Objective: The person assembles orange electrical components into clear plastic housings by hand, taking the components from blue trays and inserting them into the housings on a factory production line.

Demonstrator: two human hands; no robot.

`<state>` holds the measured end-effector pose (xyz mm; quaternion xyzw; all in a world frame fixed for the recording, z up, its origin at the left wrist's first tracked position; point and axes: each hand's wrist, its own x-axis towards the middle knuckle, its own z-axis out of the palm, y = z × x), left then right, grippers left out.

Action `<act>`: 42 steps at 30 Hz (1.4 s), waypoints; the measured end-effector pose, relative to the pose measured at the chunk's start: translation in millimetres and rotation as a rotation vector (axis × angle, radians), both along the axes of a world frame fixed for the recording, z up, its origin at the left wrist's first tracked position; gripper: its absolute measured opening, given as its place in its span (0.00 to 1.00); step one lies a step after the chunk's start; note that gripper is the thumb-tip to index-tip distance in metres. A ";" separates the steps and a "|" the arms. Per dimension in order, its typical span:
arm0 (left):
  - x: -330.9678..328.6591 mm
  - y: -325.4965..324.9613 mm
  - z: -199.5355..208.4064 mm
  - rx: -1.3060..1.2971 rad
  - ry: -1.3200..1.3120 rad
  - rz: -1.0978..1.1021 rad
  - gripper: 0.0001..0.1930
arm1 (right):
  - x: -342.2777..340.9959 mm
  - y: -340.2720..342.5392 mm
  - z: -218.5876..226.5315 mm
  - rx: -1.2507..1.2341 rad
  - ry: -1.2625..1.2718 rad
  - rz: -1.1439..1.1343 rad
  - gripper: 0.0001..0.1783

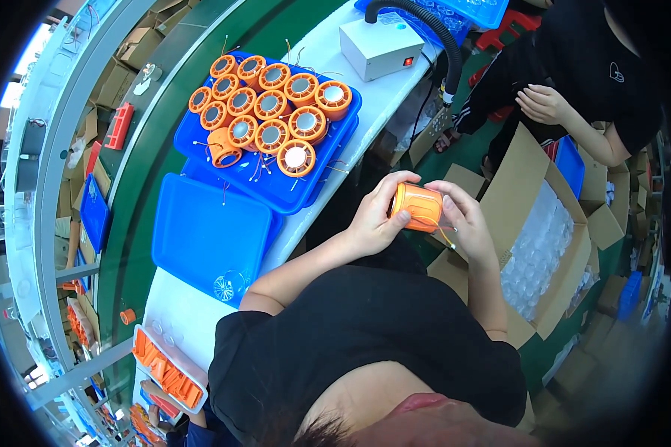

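Note:
Both my hands hold an orange cylindrical housing in front of my chest, lying on its side with thin wires trailing from its lower right. My left hand is wrapped round its left end, thumb on the front. My right hand grips its right end, where something clear seems to sit by the fingers; I cannot make it out fully. To the left, a blue tray carries several similar orange housings with wires, most standing with round grey or white discs facing up and one tipped over.
A second blue tray holds a clear round plastic part. A white box with a black hose stands on the table's far end. Lower left is a bin of orange parts. At right are a carton of clear plastic parts and another person.

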<state>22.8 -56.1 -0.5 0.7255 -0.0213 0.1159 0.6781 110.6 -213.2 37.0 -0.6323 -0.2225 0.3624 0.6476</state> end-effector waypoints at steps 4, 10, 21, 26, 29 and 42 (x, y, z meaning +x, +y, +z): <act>4.9 -6.6 -5.1 -0.145 -0.062 0.045 0.32 | -3.4 -0.9 0.6 0.004 -0.095 0.010 0.17; 9.1 -11.6 -5.4 -0.141 -0.068 0.054 0.34 | 0.4 -4.4 2.8 0.011 -0.084 -0.008 0.18; 11.0 -12.7 1.2 -0.115 -0.099 0.071 0.36 | -1.5 -8.9 -5.0 0.041 -0.225 -0.059 0.22; 9.3 -9.7 3.9 -0.070 -0.082 -0.018 0.36 | 0.7 -12.6 -2.3 -0.039 -0.221 -0.040 0.26; 7.2 -7.9 6.5 -0.087 -0.057 -0.119 0.36 | 8.7 -10.8 -4.8 0.006 -0.576 0.045 0.33; -17.5 8.8 33.1 0.007 -0.033 -0.134 0.47 | -10.1 15.1 -22.5 0.370 -0.365 0.036 0.47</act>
